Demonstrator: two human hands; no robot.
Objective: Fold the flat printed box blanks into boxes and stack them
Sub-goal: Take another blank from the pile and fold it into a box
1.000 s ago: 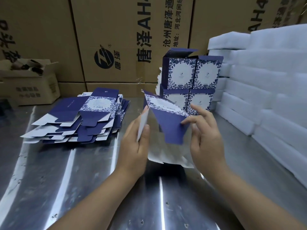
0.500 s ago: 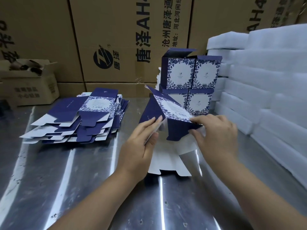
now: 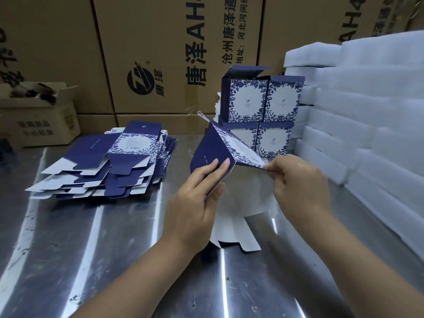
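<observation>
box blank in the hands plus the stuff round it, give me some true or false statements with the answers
1. The left hand and the right hand both hold the box blank. True.
2. The pile of flat blanks lies to the right of the hands. False: it lies to their left, on the metal table.
3. The folded boxes stand stacked two high behind the blank. True.
4. The white foam sheets are stacked at the left edge. False: they are at the right.
</observation>
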